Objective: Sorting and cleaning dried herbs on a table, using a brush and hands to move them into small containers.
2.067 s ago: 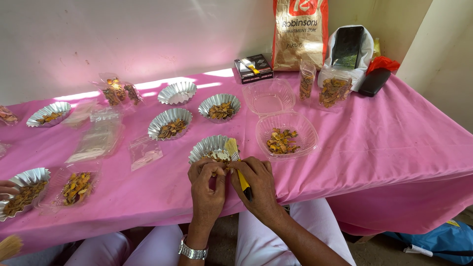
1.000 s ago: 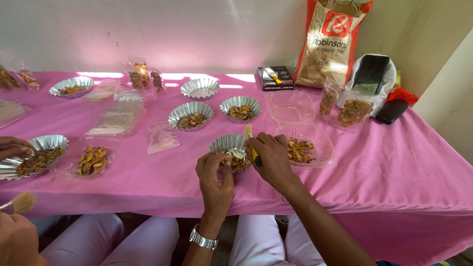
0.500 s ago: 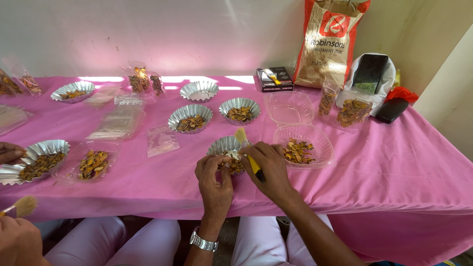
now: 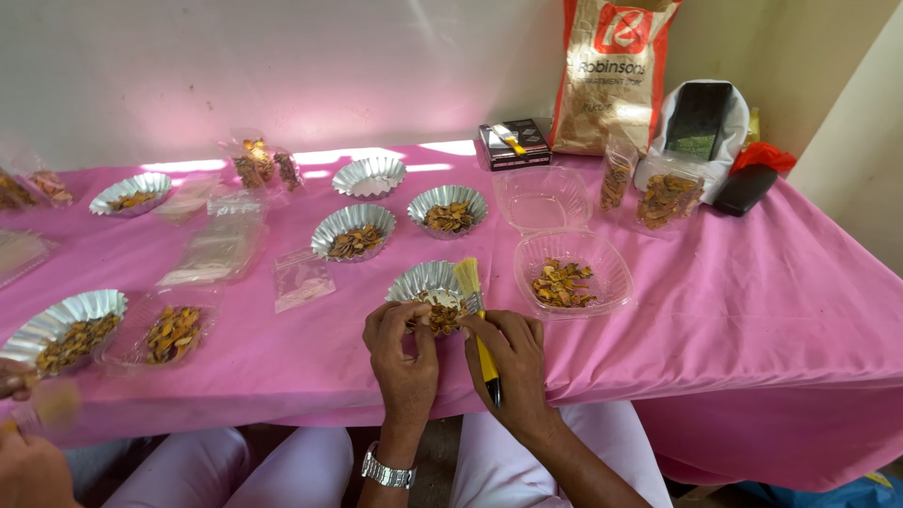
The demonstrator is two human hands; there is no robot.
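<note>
My right hand [image 4: 513, 362] grips a small brush [image 4: 473, 301] with a yellow handle and pale bristles that point up and away from me. My left hand [image 4: 403, 353] pinches brown-orange dried pieces at the near rim of a fluted foil cup [image 4: 420, 279]. Both hands meet over this cup at the front edge of the pink tablecloth [image 4: 734, 310]. The cup holds several dried pieces, partly hidden by my fingers. A metal watch sits on my left wrist.
More foil cups [image 4: 354, 228] with dried pieces stand behind. An open clear clamshell tub [image 4: 564, 273] is to the right. Clear bags [image 4: 218, 249], a paper sack [image 4: 611, 71] and a black box [image 4: 513, 143] lie farther back. Another person's hand [image 4: 33, 466] is at the lower left.
The view has shifted slightly. My hands stay at the foil cup; the brush has tilted more upright and my left fingers have closed on the pieces at the rim.
</note>
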